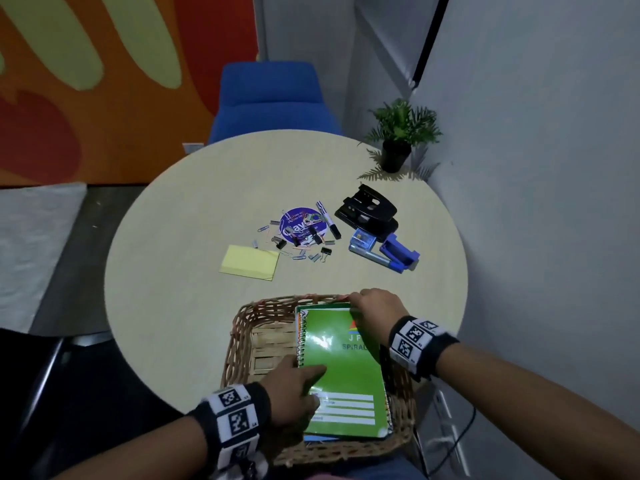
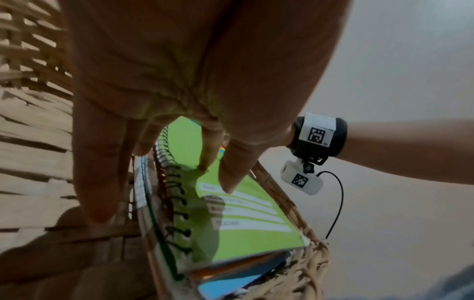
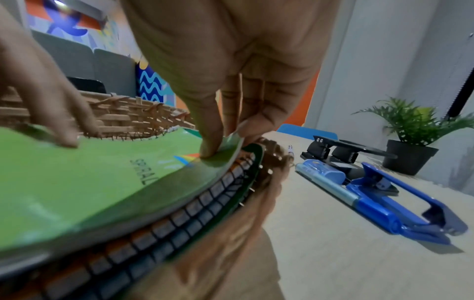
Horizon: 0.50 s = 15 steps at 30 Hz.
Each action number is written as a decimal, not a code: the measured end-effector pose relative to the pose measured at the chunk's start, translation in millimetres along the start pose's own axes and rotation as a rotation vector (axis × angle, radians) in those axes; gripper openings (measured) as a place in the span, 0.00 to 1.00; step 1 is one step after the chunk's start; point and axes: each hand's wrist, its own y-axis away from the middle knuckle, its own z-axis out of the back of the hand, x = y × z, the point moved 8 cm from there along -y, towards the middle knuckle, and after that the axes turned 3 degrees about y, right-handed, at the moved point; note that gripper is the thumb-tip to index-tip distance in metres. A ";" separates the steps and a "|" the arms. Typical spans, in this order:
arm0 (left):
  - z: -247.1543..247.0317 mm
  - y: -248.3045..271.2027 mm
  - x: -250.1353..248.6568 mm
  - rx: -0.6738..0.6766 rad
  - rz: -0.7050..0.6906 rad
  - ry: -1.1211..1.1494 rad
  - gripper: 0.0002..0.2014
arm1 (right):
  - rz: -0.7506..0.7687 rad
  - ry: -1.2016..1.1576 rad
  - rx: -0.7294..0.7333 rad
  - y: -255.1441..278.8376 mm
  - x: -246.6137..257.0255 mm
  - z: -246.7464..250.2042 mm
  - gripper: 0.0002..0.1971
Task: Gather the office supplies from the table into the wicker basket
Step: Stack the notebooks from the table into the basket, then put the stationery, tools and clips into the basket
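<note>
The green spiral notebook (image 1: pixel 341 368) is laid on a stack of books in the wicker basket (image 1: pixel 242 344) at the near edge of the bench (image 1: pixel 194 237). Its far corner is pinched by the right hand (image 1: pixel 375 308), finger on top, cover bent upward there. A creased or torn cover is judged the risk if that corner is pulled while the left hand (image 1: pixel 294 386), fingers spread and straight, is pressed on the cover by the spiral binding. The yellow sticky notes (image 1: pixel 249 262), clips (image 1: pixel 301 244) and stapler (image 1: pixel 398 254) are left beyond the right grip.
</note>
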 end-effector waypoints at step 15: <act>115.7 3.7 4.3 -0.378 -0.051 0.234 0.22 | 0.032 -0.104 -0.029 -33.2 -7.4 50.0 0.13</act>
